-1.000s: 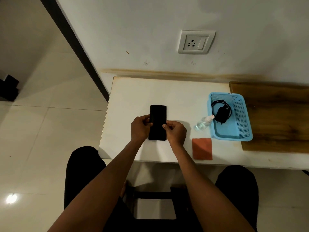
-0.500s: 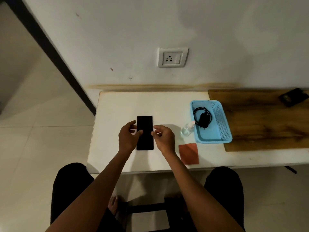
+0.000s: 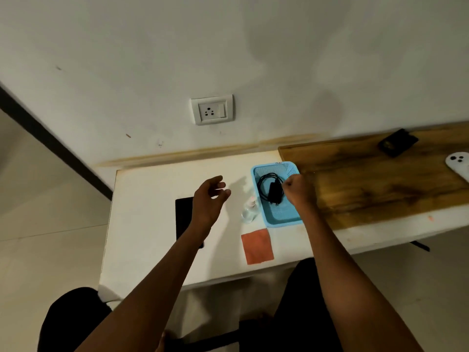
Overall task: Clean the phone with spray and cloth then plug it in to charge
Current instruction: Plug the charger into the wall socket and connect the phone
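Note:
A black phone lies flat on the white table, its right side hidden under my left forearm. My left hand hovers above the table beside it, fingers apart and empty. My right hand is curled into a fist over the blue basket, fingertips right next to the black charger and coiled cable lying inside. A small clear spray bottle stands just left of the basket. An orange cloth lies flat near the table's front edge.
A white wall socket with a switch sits on the wall above the table. To the right is a wooden board with a black object and a white device on it. My knees are below the table's edge.
Both hands have let go of the phone, which now lies on the table. My left hand rose slightly right; my right hand moved right over the basket. The camera tilted up and right.

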